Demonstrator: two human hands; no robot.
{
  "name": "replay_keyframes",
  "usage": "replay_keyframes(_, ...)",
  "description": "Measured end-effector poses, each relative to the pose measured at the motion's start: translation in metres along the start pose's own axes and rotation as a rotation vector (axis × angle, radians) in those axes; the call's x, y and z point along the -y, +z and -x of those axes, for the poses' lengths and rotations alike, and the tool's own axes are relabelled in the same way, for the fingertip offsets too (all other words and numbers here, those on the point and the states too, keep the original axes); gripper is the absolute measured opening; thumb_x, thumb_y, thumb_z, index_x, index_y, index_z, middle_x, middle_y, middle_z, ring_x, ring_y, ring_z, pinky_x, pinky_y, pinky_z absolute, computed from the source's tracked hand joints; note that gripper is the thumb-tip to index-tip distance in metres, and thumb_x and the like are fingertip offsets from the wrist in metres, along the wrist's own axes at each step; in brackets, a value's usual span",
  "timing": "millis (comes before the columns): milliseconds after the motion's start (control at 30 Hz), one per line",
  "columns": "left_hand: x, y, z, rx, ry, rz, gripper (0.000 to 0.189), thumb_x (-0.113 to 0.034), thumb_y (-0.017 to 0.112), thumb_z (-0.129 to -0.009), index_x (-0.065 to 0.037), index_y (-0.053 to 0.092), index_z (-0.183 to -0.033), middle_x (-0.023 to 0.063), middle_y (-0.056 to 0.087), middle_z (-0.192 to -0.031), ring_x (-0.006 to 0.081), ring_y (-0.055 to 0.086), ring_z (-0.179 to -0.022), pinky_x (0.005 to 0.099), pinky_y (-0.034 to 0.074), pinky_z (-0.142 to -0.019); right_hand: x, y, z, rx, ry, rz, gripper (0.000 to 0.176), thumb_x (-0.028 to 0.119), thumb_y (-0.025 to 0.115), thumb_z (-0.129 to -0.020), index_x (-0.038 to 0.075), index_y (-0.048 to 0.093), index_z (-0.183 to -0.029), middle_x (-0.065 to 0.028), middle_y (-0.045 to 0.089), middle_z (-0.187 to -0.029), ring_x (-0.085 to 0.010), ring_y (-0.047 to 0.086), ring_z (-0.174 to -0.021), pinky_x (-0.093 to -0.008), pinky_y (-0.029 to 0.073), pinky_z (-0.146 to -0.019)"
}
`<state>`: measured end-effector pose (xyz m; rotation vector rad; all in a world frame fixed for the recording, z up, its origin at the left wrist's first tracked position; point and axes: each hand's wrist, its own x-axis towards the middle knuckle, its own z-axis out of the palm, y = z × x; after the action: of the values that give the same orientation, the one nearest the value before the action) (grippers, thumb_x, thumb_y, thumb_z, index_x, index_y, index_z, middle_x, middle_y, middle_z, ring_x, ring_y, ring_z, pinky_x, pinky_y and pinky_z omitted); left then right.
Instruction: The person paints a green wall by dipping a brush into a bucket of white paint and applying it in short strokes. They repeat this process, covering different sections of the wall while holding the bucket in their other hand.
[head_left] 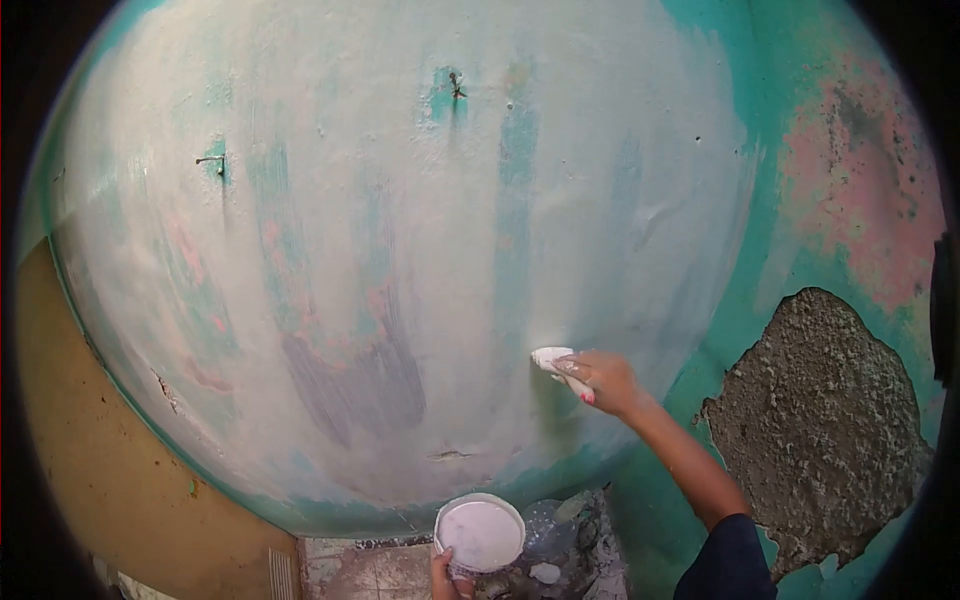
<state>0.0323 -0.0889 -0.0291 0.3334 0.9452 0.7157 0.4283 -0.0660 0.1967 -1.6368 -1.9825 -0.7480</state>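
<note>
My right hand (602, 380) is closed around a paintbrush (553, 357) whose bristles are coated white and touch the wall. White paint also smears the fingers. Below, at the bottom of the view, my left hand (445, 572) grips a round tub of white paint (482, 533) by its side and holds it level. The wall (450, 230) in front is mostly covered in thin white paint. Turquoise streaks, pinkish patches and a greyish area show through it.
Two metal hooks or nails (456, 86) stick out of the wall. On the right, the turquoise side wall has a rough bare patch (825, 430) of missing plaster. A brown panel (130, 440) stands at left. Plastic and debris (560, 540) lie on the tiled floor.
</note>
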Motion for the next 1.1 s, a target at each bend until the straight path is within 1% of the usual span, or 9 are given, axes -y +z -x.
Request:
replay_keyframes(100,0.008,-0.021,-0.028,0.130,0.004,0.078,0.057,-0.042,0.061,-0.087,-0.007,0.050,-0.130,0.0112,0.060,-0.118,0.0257,0.060,-0.102,0.0389,0.055,-0.076,-0.017,-0.024,-0.030,-0.050,0.048,-0.005,0.029,0.019,0.068,-0.081,0.016,0.071,-0.110,-0.0084,0.071,-0.099,-0.0247,0.069,-0.088,-0.0338,0.055,-0.074)
replay_keyframes(167,-0.009,0.014,0.019,0.027,0.099,-0.017,0.058,-0.042,0.060,-0.087,-0.006,0.049,-0.131,0.0122,0.059,-0.118,0.0258,0.061,-0.100,0.0395,0.056,-0.073,-0.018,-0.078,-0.076,-0.261,-0.032,0.147,0.025,0.021,0.070,-0.084,0.016,0.072,-0.108,-0.0090,0.072,-0.097,-0.0248,0.069,-0.084,-0.0323,0.055,-0.072)
replay_keyframes(300,-0.001,-0.004,0.009,0.065,0.019,-0.012,0.060,-0.042,0.060,-0.087,-0.004,0.048,-0.132,0.0133,0.058,-0.120,0.0266,0.060,-0.100,0.0399,0.057,-0.073,-0.040,-0.161,-0.153,-0.554,-0.032,0.299,0.023,0.018,0.071,-0.083,0.015,0.073,-0.106,-0.0078,0.072,-0.097,-0.0231,0.070,-0.084,-0.0311,0.055,-0.069)
replay_keyframes(467,-0.009,0.005,0.014,0.019,-0.012,0.025,0.063,-0.039,0.061,-0.086,-0.001,0.046,-0.134,0.0150,0.057,-0.123,0.0285,0.059,-0.106,0.0397,0.056,-0.080,-0.057,-0.158,-0.161,-0.565,-0.135,0.451,0.031,0.009,0.068,-0.079,0.013,0.071,-0.109,-0.0067,0.071,-0.101,-0.0229,0.069,-0.088,-0.0326,0.055,-0.073)
replay_keyframes(667,-0.021,0.031,0.026,-0.013,0.080,-0.031,0.063,-0.036,0.062,-0.086,0.000,0.045,-0.135,0.0160,0.055,-0.126,0.0302,0.055,-0.114,0.0415,0.051,-0.090,-0.023,-0.069,-0.072,-0.282,-0.299,0.260,0.035,0.009,0.066,-0.075,0.011,0.068,-0.110,-0.0044,0.070,-0.098,-0.0214,0.068,-0.085,-0.0332,0.056,-0.072)
replay_keyframes(767,-0.030,0.044,0.036,0.039,0.097,0.021,0.062,-0.034,0.062,-0.086,0.000,0.046,-0.134,0.0159,0.055,-0.126,0.0304,0.054,-0.116,0.0431,0.049,-0.094,-0.014,-0.066,-0.059,0.001,-0.141,0.178,0.030,0.015,0.068,-0.077,0.014,0.070,-0.106,-0.0041,0.070,-0.094,-0.0216,0.068,-0.082,-0.0332,0.055,-0.069)
replay_keyframes(933,-0.024,0.038,0.024,0.076,0.186,0.031,0.061,-0.032,0.061,-0.086,0.001,0.045,-0.135,0.0160,0.055,-0.127,0.0308,0.054,-0.117,0.0437,0.047,-0.096,-0.054,-0.122,-0.132,-0.124,-0.179,0.259,0.019,0.024,0.069,-0.084,0.024,0.073,-0.103,-0.0045,0.071,-0.091,-0.0233,0.067,-0.077,-0.0340,0.053,-0.067)
replay_keyframes(1000,-0.025,0.039,0.025,0.078,0.195,0.022,0.062,-0.032,0.060,-0.086,0.001,0.045,-0.136,0.0161,0.055,-0.127,0.0309,0.054,-0.117,0.0439,0.047,-0.097,-0.066,-0.164,-0.179,-0.333,-0.214,0.176,0.017,0.026,0.069,-0.085,0.024,0.074,-0.101,-0.0025,0.071,-0.093,-0.0239,0.067,-0.076,-0.0341,0.054,-0.067)
replay_keyframes(1100,-0.027,0.041,0.027,0.056,0.144,0.030,0.063,-0.034,0.059,-0.086,0.001,0.044,-0.136,0.0171,0.055,-0.129,0.0320,0.054,-0.118,0.0448,0.046,-0.099,-0.064,-0.223,-0.232,-0.410,-0.212,0.241,0.021,0.014,0.068,-0.085,0.020,0.074,-0.104,-0.0024,0.072,-0.100,-0.0233,0.069,-0.082,-0.0334,0.055,-0.070)
